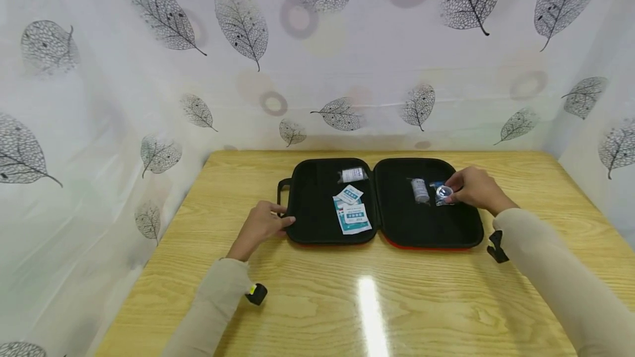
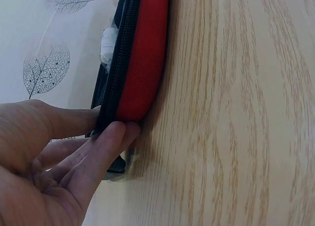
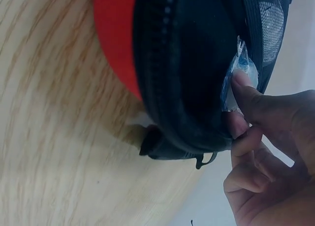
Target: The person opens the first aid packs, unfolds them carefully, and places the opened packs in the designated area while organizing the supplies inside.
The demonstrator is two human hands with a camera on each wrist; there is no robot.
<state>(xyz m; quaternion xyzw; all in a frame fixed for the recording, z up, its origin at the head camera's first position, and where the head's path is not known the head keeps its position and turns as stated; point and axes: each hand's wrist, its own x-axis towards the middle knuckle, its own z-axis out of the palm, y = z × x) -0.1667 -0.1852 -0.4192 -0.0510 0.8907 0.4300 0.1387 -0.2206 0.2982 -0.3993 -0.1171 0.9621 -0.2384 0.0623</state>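
A zip-up case with a black inside [image 1: 312, 203] and a red outside [image 2: 145, 53] lies opened flat on the table. My left hand [image 1: 263, 222] pinches its left rim near the handle [image 1: 283, 183], thumb on the zip edge and fingers against the red side. Over the right half, my right hand [image 1: 478, 187] pinches a small roll of tape [image 1: 443, 193] in a clear wrapper between thumb and fingertips. A wrapped bandage roll [image 1: 419, 190] lies just left of it. In the left half are another wrapped bandage roll [image 1: 353, 174] and several flat white-and-teal sachets [image 1: 354, 214].
The case stands toward the back of a light wooden table [image 1: 317, 296]. A white sheet with a leaf print [image 1: 317, 70] hangs behind it and along both sides. Black wrist mounts [image 1: 256, 294] stick out at both sleeves.
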